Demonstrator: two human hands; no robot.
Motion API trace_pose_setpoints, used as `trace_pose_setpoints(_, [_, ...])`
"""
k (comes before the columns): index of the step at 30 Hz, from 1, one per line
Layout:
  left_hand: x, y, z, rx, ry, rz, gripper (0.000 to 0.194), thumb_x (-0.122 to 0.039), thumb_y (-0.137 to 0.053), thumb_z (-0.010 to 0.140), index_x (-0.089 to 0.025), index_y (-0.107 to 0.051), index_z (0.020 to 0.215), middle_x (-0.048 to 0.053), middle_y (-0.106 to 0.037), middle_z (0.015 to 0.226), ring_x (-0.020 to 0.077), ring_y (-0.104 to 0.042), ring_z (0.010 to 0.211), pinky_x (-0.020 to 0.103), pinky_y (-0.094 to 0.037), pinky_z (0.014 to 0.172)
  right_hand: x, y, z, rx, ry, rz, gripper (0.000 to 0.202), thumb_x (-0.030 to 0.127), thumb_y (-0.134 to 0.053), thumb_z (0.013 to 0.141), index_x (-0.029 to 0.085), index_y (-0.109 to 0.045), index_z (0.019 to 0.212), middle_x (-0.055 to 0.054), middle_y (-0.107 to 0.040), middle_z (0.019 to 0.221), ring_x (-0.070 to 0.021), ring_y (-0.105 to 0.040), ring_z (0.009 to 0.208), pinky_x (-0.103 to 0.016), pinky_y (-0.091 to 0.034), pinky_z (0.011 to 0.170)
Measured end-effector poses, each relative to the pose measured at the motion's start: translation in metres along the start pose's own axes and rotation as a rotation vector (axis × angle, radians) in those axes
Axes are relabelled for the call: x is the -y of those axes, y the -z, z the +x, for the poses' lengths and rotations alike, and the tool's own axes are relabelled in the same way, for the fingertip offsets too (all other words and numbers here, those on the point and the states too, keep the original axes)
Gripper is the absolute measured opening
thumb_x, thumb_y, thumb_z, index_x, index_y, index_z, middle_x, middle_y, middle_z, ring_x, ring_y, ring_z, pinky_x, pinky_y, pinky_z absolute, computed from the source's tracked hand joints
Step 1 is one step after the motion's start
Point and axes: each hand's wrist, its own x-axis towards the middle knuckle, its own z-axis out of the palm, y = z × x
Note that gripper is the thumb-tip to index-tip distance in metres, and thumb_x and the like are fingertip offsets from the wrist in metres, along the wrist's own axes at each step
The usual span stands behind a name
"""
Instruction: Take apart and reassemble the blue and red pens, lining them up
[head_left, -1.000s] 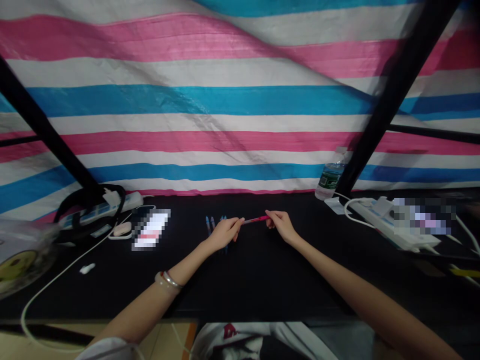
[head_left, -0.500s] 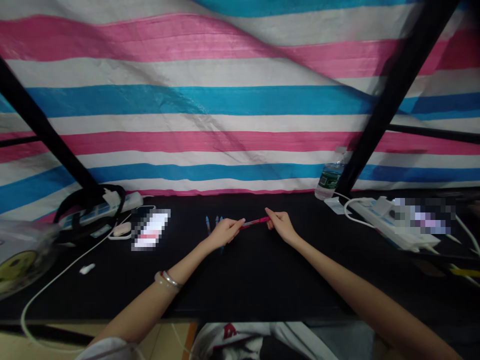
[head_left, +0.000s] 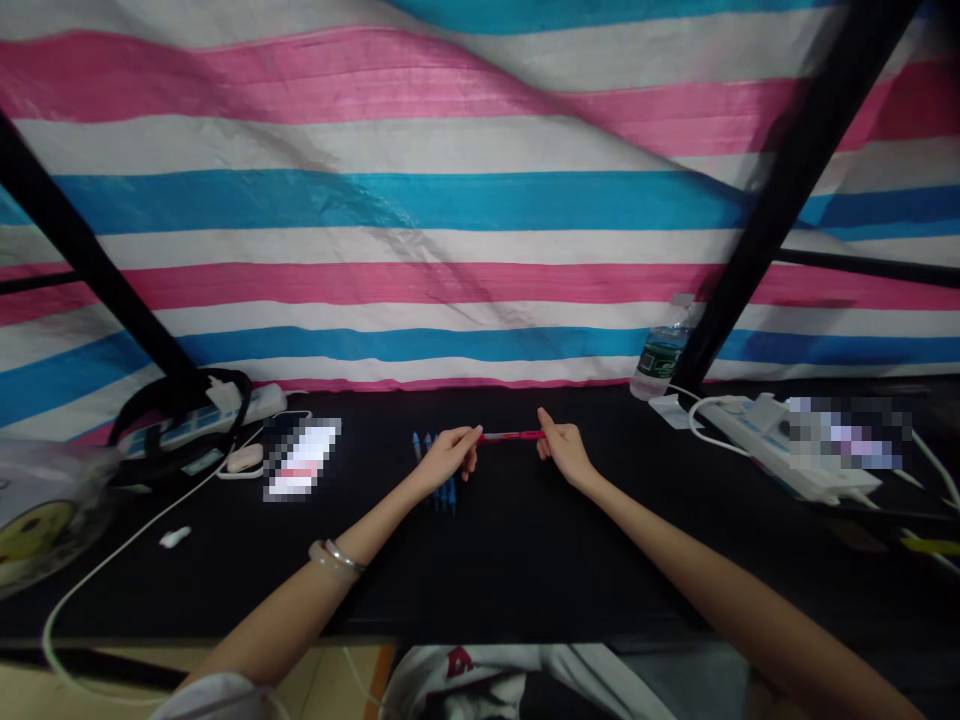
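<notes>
Slim pink pen [head_left: 513, 436] (clear-barrelled in part), left hand [head_left: 448, 458] and right hand [head_left: 564, 452] pinching opposite ends

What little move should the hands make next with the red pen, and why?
Maybe the right hand should loosen: both hands hold the red pen, one at each end, and the left hand is nearer the blue pens on the table.

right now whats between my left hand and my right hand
A red pen bridges the gap, one end at the fingers of the left hand, the other at those of the right hand. The head view shows only black tabletop behind it.
</notes>
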Motion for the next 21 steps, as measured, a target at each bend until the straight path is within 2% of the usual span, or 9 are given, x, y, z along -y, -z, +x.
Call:
trace_pose_setpoints(8, [0.007,0.001,0.004,-0.022,-0.018,0.027,0.045,-0.053,-0.040,0.084,-0.017,-0.042,0.057,-0.003,-0.052,0.048,0.0089,-0.049,0.040,0.022,-0.037,0.047,0.000,-0.001,0.000,-0.025,0.009,-0.007,0.065,0.063,-0.041,0.078,0.021,-0.038,0.030,0.001,-0.037,0.029,-0.0102,-0.042,0.033,-0.025,-0.035,0.045])
trace_pose_setpoints(21, [-0.001,0.000,0.001,-0.032,-0.010,-0.013,0.047,-0.053,-0.041,0.083,-0.018,-0.037,0.051,-0.003,-0.048,0.040,0.0092,-0.046,0.039,0.023,-0.036,0.048,-0.014,0.000,0.003,-0.045,0.115,-0.045,0.061,0.058,-0.046,0.079,0.020,-0.039,0.032,0.002,-0.038,0.030,-0.0096,-0.041,0.033,-0.024,-0.033,0.043])
